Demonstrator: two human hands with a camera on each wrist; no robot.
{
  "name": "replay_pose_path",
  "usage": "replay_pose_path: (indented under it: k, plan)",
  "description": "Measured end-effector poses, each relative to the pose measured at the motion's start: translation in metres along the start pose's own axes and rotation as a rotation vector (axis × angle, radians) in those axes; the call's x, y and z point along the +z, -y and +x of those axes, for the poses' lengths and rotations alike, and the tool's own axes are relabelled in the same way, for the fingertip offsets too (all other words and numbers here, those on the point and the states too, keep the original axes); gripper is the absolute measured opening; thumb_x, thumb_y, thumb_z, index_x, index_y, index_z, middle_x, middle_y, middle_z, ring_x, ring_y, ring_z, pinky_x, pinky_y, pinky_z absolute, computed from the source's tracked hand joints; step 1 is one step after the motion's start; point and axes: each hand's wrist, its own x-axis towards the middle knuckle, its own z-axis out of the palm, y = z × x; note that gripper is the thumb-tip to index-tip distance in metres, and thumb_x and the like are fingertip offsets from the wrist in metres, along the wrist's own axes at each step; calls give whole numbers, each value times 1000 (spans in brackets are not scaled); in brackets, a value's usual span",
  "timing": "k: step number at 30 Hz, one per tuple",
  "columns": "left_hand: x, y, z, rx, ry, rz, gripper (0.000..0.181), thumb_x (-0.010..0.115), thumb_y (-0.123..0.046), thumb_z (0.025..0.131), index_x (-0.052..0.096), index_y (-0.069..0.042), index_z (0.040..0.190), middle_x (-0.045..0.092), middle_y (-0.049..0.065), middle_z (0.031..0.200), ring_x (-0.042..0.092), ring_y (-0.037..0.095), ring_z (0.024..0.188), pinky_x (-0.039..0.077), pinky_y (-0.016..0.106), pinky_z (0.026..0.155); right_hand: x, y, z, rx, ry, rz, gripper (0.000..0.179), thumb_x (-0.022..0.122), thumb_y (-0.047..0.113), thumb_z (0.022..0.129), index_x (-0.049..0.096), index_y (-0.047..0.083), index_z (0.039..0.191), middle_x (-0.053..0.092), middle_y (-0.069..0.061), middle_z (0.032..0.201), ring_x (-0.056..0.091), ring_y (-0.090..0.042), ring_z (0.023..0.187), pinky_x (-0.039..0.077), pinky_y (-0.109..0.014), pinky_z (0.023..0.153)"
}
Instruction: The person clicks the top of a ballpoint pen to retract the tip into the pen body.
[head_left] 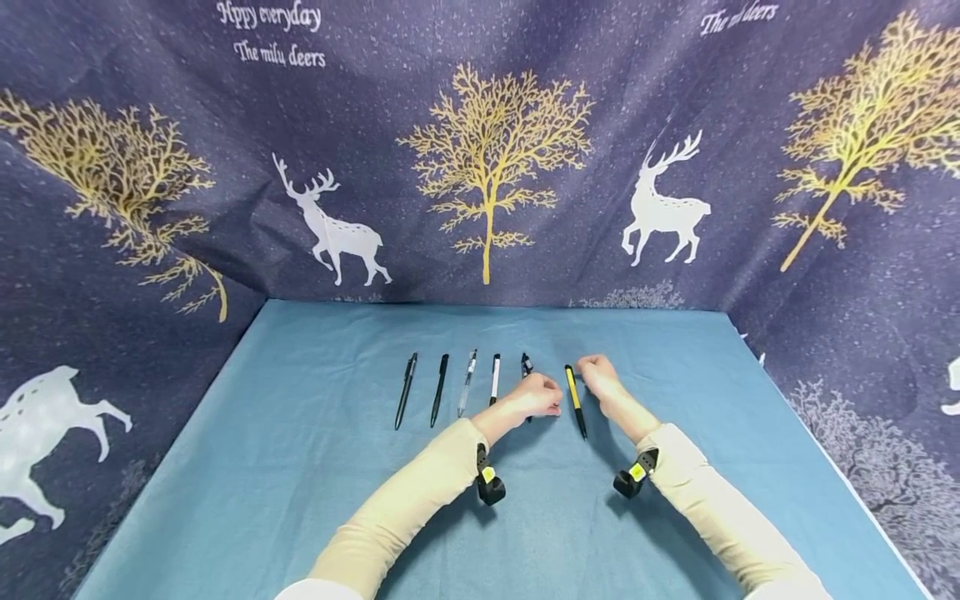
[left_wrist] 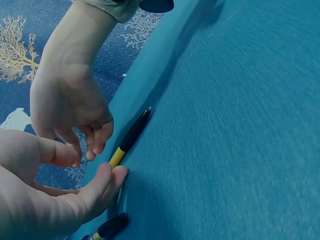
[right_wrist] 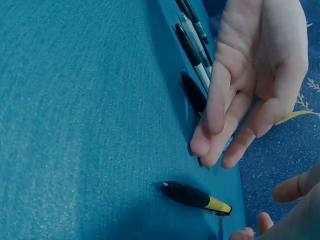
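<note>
In the head view my left hand (head_left: pixel 534 395) is over a dark pen (head_left: pixel 527 363), covering its middle. The right wrist view shows that hand (right_wrist: pixel 245 95) with relaxed fingers, its fingertips low beside the black end of a pen (right_wrist: pixel 193 92); it grips nothing. My right hand (head_left: pixel 597 377) is just right of the top of a yellow-and-black pen (head_left: pixel 575 400), which lies on the cloth. Seen from the left wrist, its fingers (left_wrist: pixel 102 135) hang loosely bent around nothing, apart from the yellow-and-black pen (left_wrist: pixel 134 134).
Left of my hands several pens lie in a row: a dark pen (head_left: pixel 406 392), a black pen (head_left: pixel 439 390), a clear pen (head_left: pixel 467 383) and a white pen with a black end (head_left: pixel 495 379). A blue cloth (head_left: pixel 300 433) covers the table. Behind it hangs a patterned curtain (head_left: pixel 555 275).
</note>
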Motion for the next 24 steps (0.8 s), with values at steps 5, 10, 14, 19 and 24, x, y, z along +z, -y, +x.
replay_pose_path:
  k: [5, 10, 14, 19, 24]
  plan:
    - [4, 0, 3, -21, -17, -110, 37, 52, 0, 89, 53, 8, 125, 62, 21, 110, 68, 31, 100, 59, 31, 86, 1, -5, 4, -15, 20, -8, 18, 38, 7, 90, 50, -5, 95, 43, -21, 120, 39, -32, 113, 36, -41, 94]
    - [8, -1, 5, -31, -32, -150, 40, 52, 0, 88, 51, 9, 127, 63, 24, 111, 67, 34, 102, 58, 33, 87, 1, -7, 3, 14, 77, 6, 48, 35, 12, 95, 43, -9, 138, 39, -24, 143, 39, -35, 127, 41, -46, 102]
    - [10, -1, 5, -33, -37, -170, 39, 53, 1, 87, 51, 10, 125, 63, 24, 110, 67, 34, 101, 58, 33, 88, 0, -7, 4, 20, 94, 16, 42, 37, 9, 92, 50, -8, 128, 51, -16, 109, 49, -26, 97, 44, -35, 86]
    - [12, -1, 7, -22, -48, -138, 39, 53, 0, 87, 53, 10, 125, 62, 20, 108, 68, 30, 99, 58, 32, 87, -2, -7, 3, 24, 118, 35, 45, 36, 9, 93, 46, -9, 133, 43, -3, 85, 41, -16, 72, 41, -27, 75]
    - [15, -2, 8, -34, -58, -150, 41, 57, -2, 89, 51, 11, 127, 60, 23, 118, 67, 31, 103, 57, 32, 90, -2, -4, -1, 42, 145, 86, 42, 37, 7, 93, 45, -10, 130, 41, 3, 70, 42, -9, 61, 47, -19, 63]
